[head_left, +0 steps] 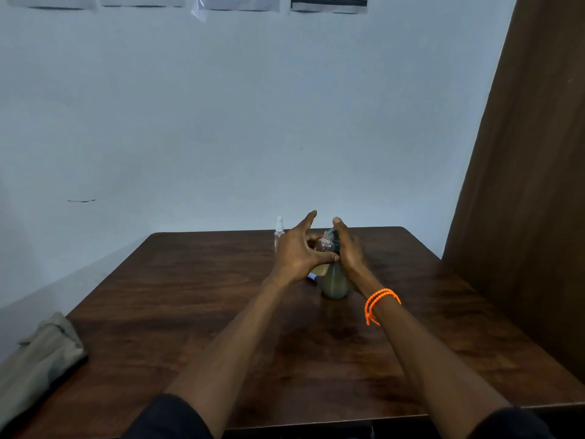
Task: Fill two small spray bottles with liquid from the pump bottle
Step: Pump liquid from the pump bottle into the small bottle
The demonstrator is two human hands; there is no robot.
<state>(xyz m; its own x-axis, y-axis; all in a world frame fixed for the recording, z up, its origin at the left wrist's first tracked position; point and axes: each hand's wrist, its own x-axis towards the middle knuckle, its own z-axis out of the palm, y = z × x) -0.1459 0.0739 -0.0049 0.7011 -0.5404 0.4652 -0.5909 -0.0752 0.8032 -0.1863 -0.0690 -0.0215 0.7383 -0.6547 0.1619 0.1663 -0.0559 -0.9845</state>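
Observation:
The pump bottle (335, 285), holding pale greenish liquid, stands on the dark wooden table (221, 312). My right hand (348, 248) wraps its upper part, thumb on the dark pump head. My left hand (299, 250) holds a small clear spray bottle (325, 245) with its open threaded neck up against the pump's nozzle; there is yellowish liquid in its lower part. A second small spray bottle (279, 231) with a white spray top stands upright behind my left hand. A small blue and white piece (312, 277), perhaps a cap, lies under my left hand.
A folded grey-green cloth (41, 353) lies on the table's near left corner. A pale wall rises behind the table, with papers (327, 3) stuck high up. A brown wooden panel (531, 185) stands along the right side.

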